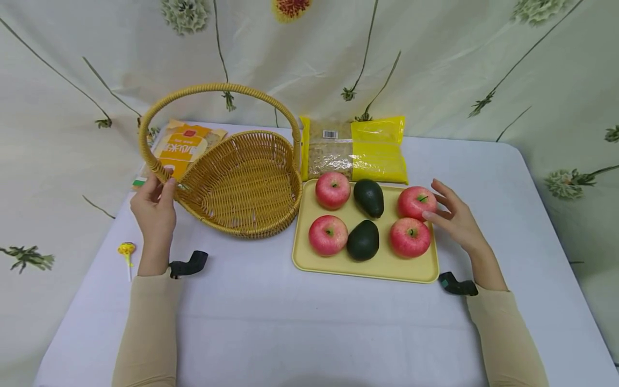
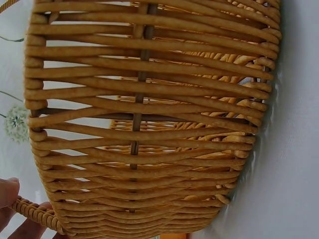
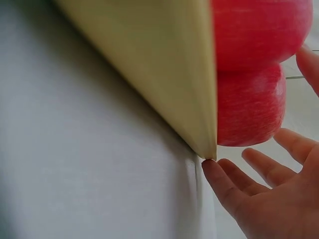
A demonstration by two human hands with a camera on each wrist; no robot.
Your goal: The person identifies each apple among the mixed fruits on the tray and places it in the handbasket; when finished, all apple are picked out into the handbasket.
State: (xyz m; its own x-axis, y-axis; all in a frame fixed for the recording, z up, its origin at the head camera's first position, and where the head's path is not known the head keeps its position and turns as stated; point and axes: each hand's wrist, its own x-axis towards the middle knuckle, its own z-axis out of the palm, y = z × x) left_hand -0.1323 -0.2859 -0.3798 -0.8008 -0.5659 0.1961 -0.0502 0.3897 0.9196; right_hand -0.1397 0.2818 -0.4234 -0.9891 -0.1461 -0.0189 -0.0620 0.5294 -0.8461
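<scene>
Holding one wicker basket by its arched handle with the left grip, closed to a pinch near the handle's left foot. Standing at the left on the desk, opening upward, with long axis roughly left to right and the handle arching from one end to the other. Reaching to the right end of a yellow tray with the right grip: spread wide, holding nothing, beside the far-right apple. Set just right of the basket, lengthwise left to right as well.

Counted on the tray: four red apples, two at each end, and two dark avocados between them. Pointing with its narrow end nearward, the farther avocado; away, the nearer one. Lying behind, two packets: one yellow, one orange. To be found at the left, one lollipop.

Visible only from the left wrist: gaps through the basket's outer weave. Only from the right wrist: a fingertip against the tray's corner. Impossible to tell whether touching the apple with the thumb.
</scene>
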